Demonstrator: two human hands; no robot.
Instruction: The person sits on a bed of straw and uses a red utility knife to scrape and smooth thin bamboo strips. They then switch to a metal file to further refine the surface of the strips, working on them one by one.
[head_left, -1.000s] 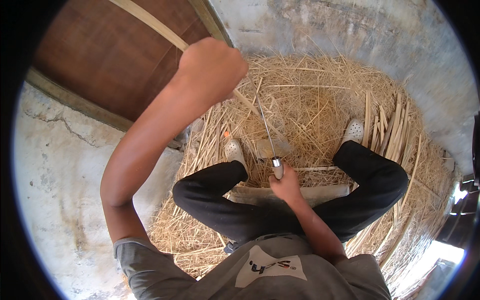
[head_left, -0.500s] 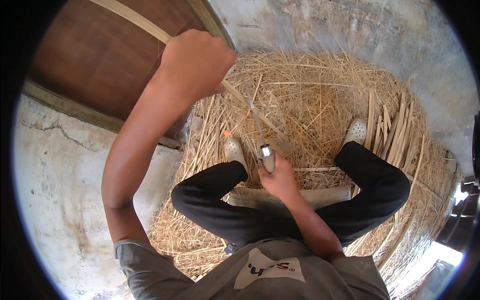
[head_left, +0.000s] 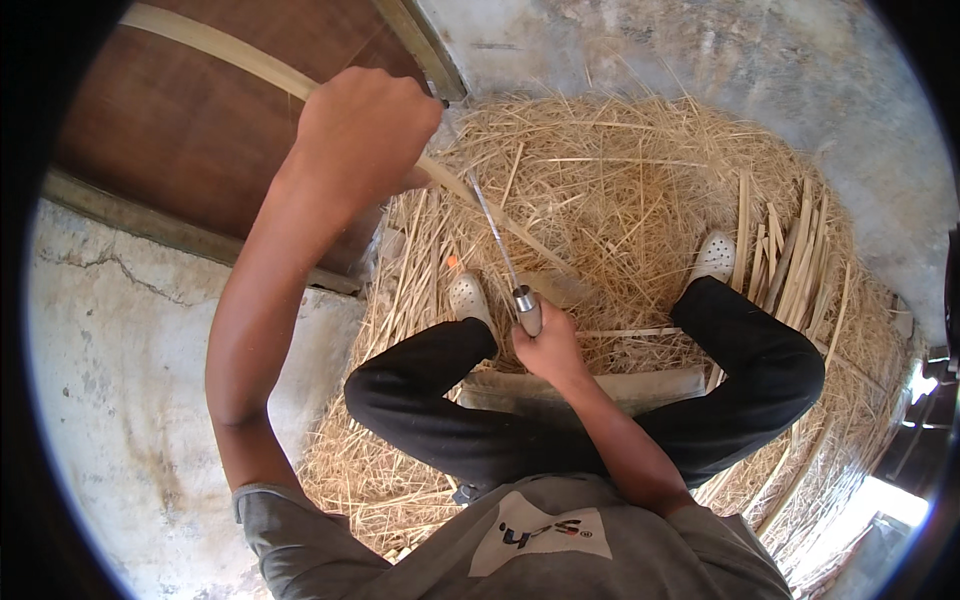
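Raised at the upper left, my left hand (head_left: 365,130) is closed in a fist around a long pale bamboo strip (head_left: 235,50). One part of the strip bends up and left past the fist; the other slants down toward the straw. Low between my knees, my right hand (head_left: 550,345) grips the handle of a knife (head_left: 524,305) with a metal collar. Its narrow blade (head_left: 495,235) points up and slightly left, its tip close to the strip below my left fist. Whether blade and strip touch, I cannot tell.
Shavings and straw (head_left: 620,220) cover the floor around my pale clogs (head_left: 712,257). Split strips (head_left: 795,250) lie in a bundle at the right, beside a grey wall (head_left: 700,50). A brown door panel (head_left: 200,110) stands at the upper left. A low seat-like block (head_left: 640,388) lies between my legs.
My left hand has shifted a little left and down with the bamboo strip. My right hand has moved slightly left, and the knife blade now leans further left and shows sharper.
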